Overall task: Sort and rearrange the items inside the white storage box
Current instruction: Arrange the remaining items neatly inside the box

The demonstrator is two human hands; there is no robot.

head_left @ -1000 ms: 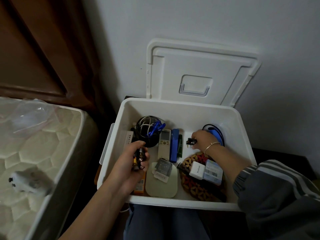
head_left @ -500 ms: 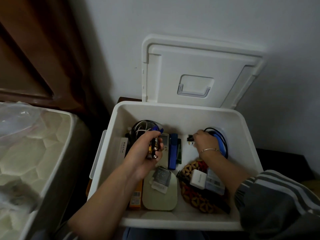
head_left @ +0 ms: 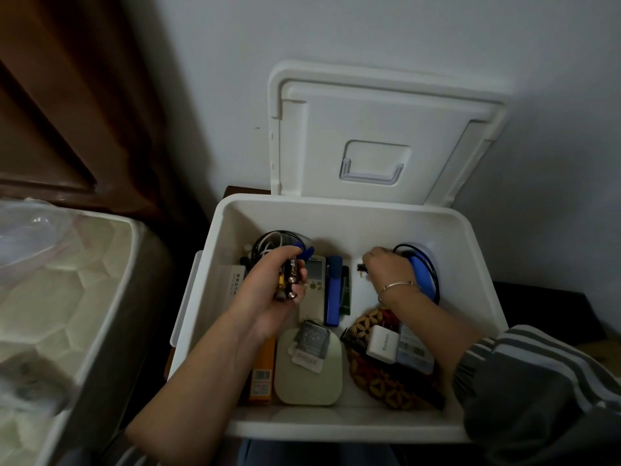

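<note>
The white storage box (head_left: pixel 369 428) stands open, its lid (head_left: pixel 376 142) leaning on the wall. My left hand (head_left: pixel 268 290) hovers over the box's left part and grips several black-and-gold batteries (head_left: pixel 289 276). My right hand (head_left: pixel 389 269) is at the back of the box and pinches a small black plug (head_left: pixel 361 270), beside a blue item with a black cable (head_left: pixel 421 274). Under my hands lie a white remote (head_left: pixel 314 284), a blue stapler (head_left: pixel 333 290), a pale square pad (head_left: pixel 307 375), an orange pack (head_left: pixel 261 375), a patterned mat (head_left: pixel 386 388) and a white charger (head_left: pixel 381 344).
A black coil of cables (head_left: pixel 272 243) sits in the box's back left corner. A mattress (head_left: pixel 60 297) under clear plastic lies close on the left, with dark wooden panelling (head_left: pixel 67 95) behind it. The white wall (head_left: pixel 537 95) rises right behind the box.
My left hand has carried the batteries from the box's front left toward the back, over the remote. My right hand stays at the back holding the plug. The camera came closer.
</note>
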